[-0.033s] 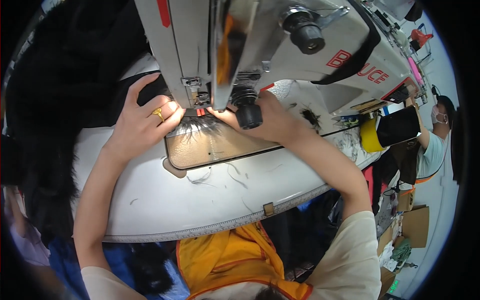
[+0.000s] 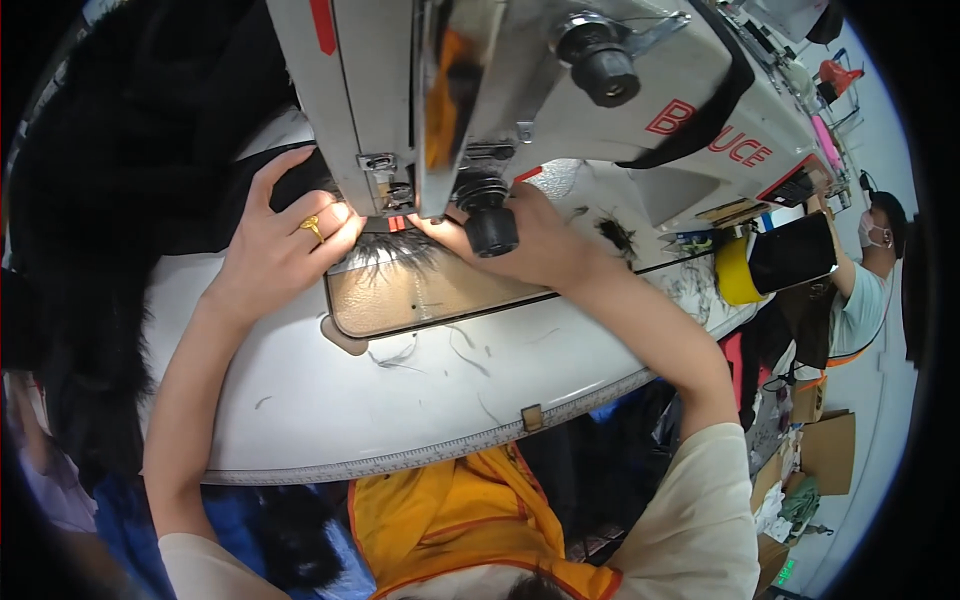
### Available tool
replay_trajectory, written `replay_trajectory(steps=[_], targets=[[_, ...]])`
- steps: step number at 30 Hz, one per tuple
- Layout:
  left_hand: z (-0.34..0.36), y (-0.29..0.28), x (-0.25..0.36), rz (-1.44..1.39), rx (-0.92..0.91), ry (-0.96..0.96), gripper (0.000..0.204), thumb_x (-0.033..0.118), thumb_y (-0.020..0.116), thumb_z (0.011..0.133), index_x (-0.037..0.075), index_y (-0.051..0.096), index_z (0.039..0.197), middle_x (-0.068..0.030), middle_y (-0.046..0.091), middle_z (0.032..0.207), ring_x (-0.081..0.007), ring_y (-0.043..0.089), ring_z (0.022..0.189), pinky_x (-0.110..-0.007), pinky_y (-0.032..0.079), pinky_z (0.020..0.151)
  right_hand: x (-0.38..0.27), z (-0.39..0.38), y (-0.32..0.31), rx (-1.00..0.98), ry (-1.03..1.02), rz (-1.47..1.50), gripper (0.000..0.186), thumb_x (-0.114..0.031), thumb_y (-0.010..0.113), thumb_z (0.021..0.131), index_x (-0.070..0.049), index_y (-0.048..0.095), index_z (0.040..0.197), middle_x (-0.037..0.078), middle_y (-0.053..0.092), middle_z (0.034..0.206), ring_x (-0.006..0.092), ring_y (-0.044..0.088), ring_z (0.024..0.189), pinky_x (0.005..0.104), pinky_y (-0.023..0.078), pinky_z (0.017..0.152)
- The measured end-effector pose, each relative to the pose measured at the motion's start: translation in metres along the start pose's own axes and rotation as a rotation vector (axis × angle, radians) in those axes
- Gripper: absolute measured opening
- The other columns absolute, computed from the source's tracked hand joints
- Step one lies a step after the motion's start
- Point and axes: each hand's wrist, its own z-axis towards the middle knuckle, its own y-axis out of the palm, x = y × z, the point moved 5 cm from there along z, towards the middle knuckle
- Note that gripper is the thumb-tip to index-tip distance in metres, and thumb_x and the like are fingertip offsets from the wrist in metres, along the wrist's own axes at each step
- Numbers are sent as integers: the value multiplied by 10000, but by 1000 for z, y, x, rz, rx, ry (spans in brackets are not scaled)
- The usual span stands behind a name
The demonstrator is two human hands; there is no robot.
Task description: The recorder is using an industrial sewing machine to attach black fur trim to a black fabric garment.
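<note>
My left hand, wearing a gold ring, has bent fingers at a dark furry strip beside the presser foot of the sewing machine, its thumb and fingertips closed on the strip, one finger raised higher over black fabric. My right hand is on the other side of the needle area, a finger reaching to the strip; its remaining fingers are largely hidden behind a black knob.
A black fur pile covers the left of the white table. At right are a black-and-yellow container and loose fibres. A masked co-worker works beyond, near cardboard boxes. An orange apron hangs below the edge.
The whole view has shifted very slightly. Both hands keep their positions at the presser foot, with no clear movement of the strip.
</note>
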Motion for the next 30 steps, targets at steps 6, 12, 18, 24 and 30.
replay_trajectory(steps=[6,12,18,24,30], targets=[[1,2,-1,50,-24,-59,145,49,655,607,94,618,739,56,486,683,-62,527,731,-445,352,1018,-7,4,-2,-15,12,-32,522,-113,627,681,-248,557,1181,-27,554,763,137,592,650,258,475,523],[1,3,2,50,-21,-74,166,48,647,609,100,623,765,57,522,705,-65,546,764,-453,320,1038,-1,1,8,3,111,117,303,-175,624,764,-219,621,1063,0,558,719,172,583,603,264,461,519],[1,7,-13,-183,-223,-224,175,144,660,711,99,620,875,45,580,814,-109,566,880,-499,232,1065,27,2,14,-320,177,119,93,-156,586,681,-131,607,767,44,581,714,189,590,615,307,487,569],[13,-8,28,-251,-184,-249,286,227,703,668,103,607,906,19,542,774,-147,557,869,-458,262,1055,-7,4,2,-69,208,703,185,-224,661,767,-141,639,931,22,590,876,197,584,813,322,475,726],[-2,-1,7,-335,-114,-96,211,90,668,641,89,628,848,41,489,717,-105,545,750,-413,363,1002,15,-1,-2,-12,22,279,253,-213,676,755,-220,646,1007,-28,574,765,167,585,643,263,460,537]])
